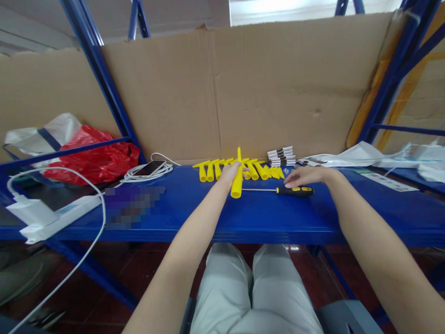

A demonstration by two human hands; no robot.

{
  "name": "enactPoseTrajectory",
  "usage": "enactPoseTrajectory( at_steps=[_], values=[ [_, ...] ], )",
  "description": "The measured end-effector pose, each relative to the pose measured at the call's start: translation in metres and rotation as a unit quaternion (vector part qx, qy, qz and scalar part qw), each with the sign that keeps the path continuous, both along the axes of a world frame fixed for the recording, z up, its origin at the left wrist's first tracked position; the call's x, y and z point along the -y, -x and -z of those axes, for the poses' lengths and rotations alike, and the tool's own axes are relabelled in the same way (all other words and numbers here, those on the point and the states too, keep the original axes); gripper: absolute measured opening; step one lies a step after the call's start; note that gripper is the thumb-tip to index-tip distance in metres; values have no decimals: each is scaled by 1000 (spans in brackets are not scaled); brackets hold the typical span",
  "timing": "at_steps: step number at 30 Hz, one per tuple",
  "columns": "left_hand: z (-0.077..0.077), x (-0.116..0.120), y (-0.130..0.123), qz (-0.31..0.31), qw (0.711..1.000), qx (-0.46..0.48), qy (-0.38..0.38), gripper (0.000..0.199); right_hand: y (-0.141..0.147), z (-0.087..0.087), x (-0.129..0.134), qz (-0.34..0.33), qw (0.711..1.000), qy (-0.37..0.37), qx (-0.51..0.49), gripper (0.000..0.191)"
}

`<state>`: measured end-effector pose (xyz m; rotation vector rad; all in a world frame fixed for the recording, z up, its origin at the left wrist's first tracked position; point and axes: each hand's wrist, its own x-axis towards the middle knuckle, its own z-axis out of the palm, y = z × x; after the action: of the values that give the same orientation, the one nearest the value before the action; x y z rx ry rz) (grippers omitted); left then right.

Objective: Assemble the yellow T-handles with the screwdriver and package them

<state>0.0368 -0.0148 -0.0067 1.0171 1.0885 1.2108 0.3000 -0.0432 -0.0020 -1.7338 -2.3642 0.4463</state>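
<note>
My left hand (231,172) is closed around a yellow T-shaped piece (236,184), its round end pointing toward me. A screwdriver (298,190) with a black and yellow handle lies on the blue table, its shaft pointing left toward the held piece. Over the handle is my right hand (303,175), fingers bent and apart, the fingertips near small yellow parts and the handle. Several more yellow T-shaped pieces (210,171) stand in a row behind my left hand. Small yellow parts (275,172) sit at the row's right end.
White and black sticks (281,156) are stacked at the back. A phone (151,168) and coiled white cable (135,176) lie left, near a red bag (98,154) and a power strip (63,216). Cardboard (278,82) backs the blue table (195,231). White sheeting (357,155) lies right.
</note>
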Motion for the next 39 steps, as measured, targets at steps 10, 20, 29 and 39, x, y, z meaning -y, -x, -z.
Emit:
enactPoseTrajectory(
  at_steps=[10,20,29,39],
  values=[
    [1,-4,4,13,997,72,21,33,12,-1,3,-33,997,63,30,62],
    [5,-4,1,-27,996,86,-18,17,21,-5,9,-17,996,69,54,51],
    [11,-12,6,-65,997,28,-35,30,28,0,10,-15,998,10,53,30],
    [14,-18,8,-64,997,-37,-31,17,23,4,3,54,987,-146,49,18]
  ],
)
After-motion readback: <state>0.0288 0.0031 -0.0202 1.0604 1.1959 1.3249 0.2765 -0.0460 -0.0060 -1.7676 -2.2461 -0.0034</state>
